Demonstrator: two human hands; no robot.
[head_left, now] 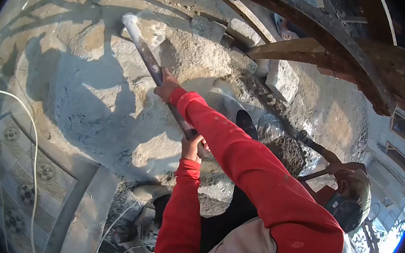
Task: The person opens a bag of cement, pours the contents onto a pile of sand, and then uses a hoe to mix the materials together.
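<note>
Red sleeves framed a long-handled tool [152,65] as a person stood over a grey heap of rubble and mortar [107,98] in hard sunlight. The right hand [167,86] held the dark shaft about midway, its grip closed round it. The left hand [193,147] wrapped the near end of the same shaft, its grip likewise closed tight. The tool slanted up and away from the body, and its pale, dust-caked head [129,21] lay at the far edge of the heap. A concrete block [282,79] stood to the right of the heap, under a rusted curved beam [328,34]. At lower right a second person [352,194] bent near another dark handle [315,147]. White cables [33,159] trailed across patterned tiles [18,167] on the left.
</note>
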